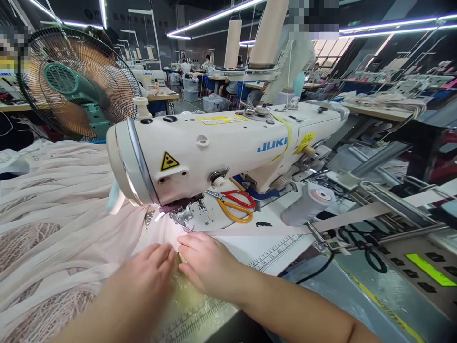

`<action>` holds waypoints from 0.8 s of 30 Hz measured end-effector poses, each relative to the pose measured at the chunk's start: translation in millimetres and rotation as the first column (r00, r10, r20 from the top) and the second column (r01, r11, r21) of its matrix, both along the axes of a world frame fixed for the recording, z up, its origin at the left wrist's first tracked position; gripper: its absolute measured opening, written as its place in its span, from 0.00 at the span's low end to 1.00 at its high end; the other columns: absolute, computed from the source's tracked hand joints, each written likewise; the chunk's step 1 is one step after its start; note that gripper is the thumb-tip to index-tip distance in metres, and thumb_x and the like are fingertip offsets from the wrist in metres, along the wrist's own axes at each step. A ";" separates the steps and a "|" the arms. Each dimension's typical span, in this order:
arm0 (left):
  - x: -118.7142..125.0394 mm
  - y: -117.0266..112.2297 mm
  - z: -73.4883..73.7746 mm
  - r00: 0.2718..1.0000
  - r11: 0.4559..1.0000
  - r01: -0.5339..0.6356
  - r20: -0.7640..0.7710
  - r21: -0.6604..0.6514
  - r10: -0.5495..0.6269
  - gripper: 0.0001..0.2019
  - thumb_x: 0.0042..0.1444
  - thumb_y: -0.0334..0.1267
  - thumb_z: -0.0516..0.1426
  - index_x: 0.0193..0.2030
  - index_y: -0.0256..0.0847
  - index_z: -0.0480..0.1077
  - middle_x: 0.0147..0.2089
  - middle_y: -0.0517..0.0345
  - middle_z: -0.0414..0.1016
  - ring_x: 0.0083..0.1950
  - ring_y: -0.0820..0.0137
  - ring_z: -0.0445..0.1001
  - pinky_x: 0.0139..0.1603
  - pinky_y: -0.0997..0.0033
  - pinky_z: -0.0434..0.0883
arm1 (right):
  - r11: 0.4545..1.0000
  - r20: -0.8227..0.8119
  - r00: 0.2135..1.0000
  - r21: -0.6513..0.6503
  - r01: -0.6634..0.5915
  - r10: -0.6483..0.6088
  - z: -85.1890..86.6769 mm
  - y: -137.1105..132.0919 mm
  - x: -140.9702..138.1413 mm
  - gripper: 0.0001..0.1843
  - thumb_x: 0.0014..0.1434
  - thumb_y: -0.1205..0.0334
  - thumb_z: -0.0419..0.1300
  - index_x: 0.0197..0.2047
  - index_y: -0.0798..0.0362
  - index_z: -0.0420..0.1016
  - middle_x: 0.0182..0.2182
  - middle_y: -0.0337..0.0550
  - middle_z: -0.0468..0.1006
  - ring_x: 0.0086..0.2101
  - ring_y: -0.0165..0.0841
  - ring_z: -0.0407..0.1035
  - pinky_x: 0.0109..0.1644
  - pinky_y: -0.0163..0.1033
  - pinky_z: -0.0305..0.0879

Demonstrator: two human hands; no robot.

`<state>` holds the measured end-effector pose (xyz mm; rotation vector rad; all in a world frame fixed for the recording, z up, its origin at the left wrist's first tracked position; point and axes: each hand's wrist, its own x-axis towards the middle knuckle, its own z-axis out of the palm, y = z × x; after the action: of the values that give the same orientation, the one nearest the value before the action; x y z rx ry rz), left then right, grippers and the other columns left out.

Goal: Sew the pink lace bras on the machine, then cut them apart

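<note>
Pale pink fabric (164,232) runs under the presser-foot area of a white JUKI sewing machine (228,143). Close in front of the foot, my right hand (210,262) has its fingers bent and closed on the fabric's edge, thumb tucked below. Beside it, my left hand (143,274) is slightly blurred, its fingers pressed together on the same fabric. The fingertips of both hands nearly meet. Red-and-yellow-handled scissors (237,205) lie on the machine bed, right of the foot. What is directly beneath my palms is hidden.
A heap of pale lace-trimmed fabric (46,214) covers the left side. A caged fan (76,85) stands behind it. To the right are a thread cone (309,205), a pale elastic band (382,207), metal rails and a control box (424,271). A printed ruler (278,252) marks the table.
</note>
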<state>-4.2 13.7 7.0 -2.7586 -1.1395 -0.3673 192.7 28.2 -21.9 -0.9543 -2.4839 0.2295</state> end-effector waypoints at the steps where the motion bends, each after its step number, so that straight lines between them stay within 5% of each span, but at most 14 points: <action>1: 1.5 -8.0 -6.0 0.998 0.995 0.041 -0.052 0.089 -0.037 0.17 0.52 0.33 0.51 0.46 0.42 0.76 0.48 0.49 0.80 0.46 0.58 0.77 0.45 0.60 0.75 | 1.000 -0.002 1.000 -0.002 0.005 -0.005 0.7 -0.4 -0.3 0.13 0.62 0.61 0.55 0.44 0.60 0.74 0.48 0.54 0.77 0.46 0.40 0.70 0.54 0.43 0.67; 5: -6.0 -14.4 -19.0 0.977 0.962 0.092 -0.209 0.257 -0.038 0.23 0.52 0.27 0.47 0.54 0.36 0.71 0.55 0.46 0.76 0.49 0.55 0.77 0.44 0.56 0.74 | 1.000 -0.014 1.000 0.005 -0.011 0.011 -0.5 -0.6 -1.1 0.16 0.63 0.61 0.54 0.47 0.63 0.74 0.49 0.54 0.76 0.49 0.40 0.70 0.56 0.42 0.66; 13: -26.0 13.4 -14.4 0.983 0.987 0.074 -0.178 0.144 -0.048 0.21 0.59 0.28 0.46 0.56 0.43 0.69 0.55 0.53 0.76 0.54 0.59 0.74 0.51 0.58 0.70 | 0.999 0.044 0.998 -0.030 -0.045 0.046 -4.9 -1.0 -1.8 0.20 0.64 0.59 0.54 0.53 0.63 0.71 0.59 0.53 0.68 0.60 0.41 0.59 0.64 0.42 0.58; 24: -35.5 38.2 -13.7 0.981 0.969 0.085 -0.191 0.231 -0.040 0.20 0.61 0.26 0.45 0.54 0.35 0.72 0.55 0.47 0.76 0.53 0.58 0.74 0.47 0.59 0.73 | 0.999 0.038 0.998 -0.018 -0.051 0.052 -9.7 0.5 -2.0 0.21 0.64 0.57 0.53 0.55 0.63 0.70 0.60 0.56 0.67 0.62 0.41 0.57 0.64 0.43 0.57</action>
<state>-39.6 51.8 -6.7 -2.5599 -0.9013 -0.2313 190.7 28.8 -31.7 -0.9103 -2.5479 0.2514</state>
